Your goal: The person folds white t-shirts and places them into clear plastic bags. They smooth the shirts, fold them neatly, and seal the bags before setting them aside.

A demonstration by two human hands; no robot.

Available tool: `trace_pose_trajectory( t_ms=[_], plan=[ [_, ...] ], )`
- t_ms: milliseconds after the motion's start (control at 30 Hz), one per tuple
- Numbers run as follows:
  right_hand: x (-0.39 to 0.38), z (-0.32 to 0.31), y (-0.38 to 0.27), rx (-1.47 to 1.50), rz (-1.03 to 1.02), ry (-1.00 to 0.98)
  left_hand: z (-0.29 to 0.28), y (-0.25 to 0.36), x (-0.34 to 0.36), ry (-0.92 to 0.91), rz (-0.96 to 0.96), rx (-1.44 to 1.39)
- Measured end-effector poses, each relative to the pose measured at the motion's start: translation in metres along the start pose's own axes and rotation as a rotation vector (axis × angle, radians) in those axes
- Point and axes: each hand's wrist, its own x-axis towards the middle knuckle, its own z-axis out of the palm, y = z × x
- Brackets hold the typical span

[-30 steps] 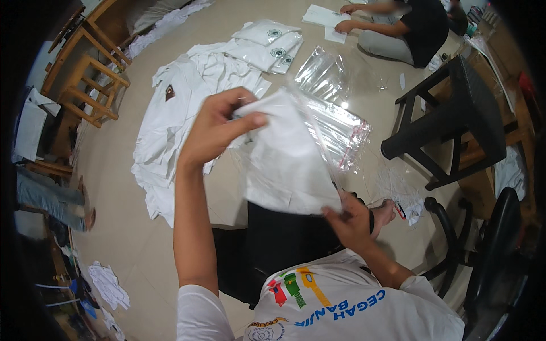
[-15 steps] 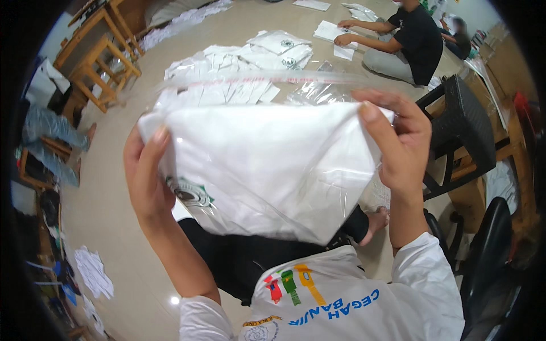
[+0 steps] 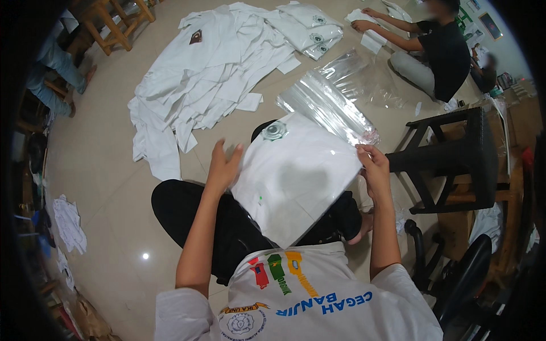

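Observation:
A folded white shirt in a clear plastic bag [image 3: 301, 176] lies tilted over my lap, a round green emblem showing through near its far left corner. My right hand [image 3: 375, 170] pinches the bag's right corner between thumb and fingers. Just beside the left edge, my left hand [image 3: 223, 166] is raised with its thumb and fingers apart, holding nothing. Beyond the package, on the floor, lies a stack of clear plastic bags [image 3: 324, 102].
A big heap of white shirts [image 3: 210, 74] spreads across the floor ahead, with several bagged shirts [image 3: 313, 31] at its far right. A black plastic stool [image 3: 480, 153] stands at right. Another person [image 3: 443, 51] sits far right, handling white cloth.
The bagged shirt has come down from in front of me to my lap and turned, its emblem now far left. My left hand has let go; my right hand still holds it.

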Motion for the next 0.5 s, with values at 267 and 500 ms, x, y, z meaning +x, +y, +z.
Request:
trace_pose_trajectory(
  t_ms=[267,500],
  plan=[
    [-0.144,-0.012,-0.003,0.203,0.229,-0.114,-0.034,-0.002,-0.044,-0.5,-0.591,-0.467],
    [-0.161,-0.044,0.013,-0.263,-0.025,-0.628,-0.045,0.004,0.006,-0.624,-0.49,-0.435]
  ],
)
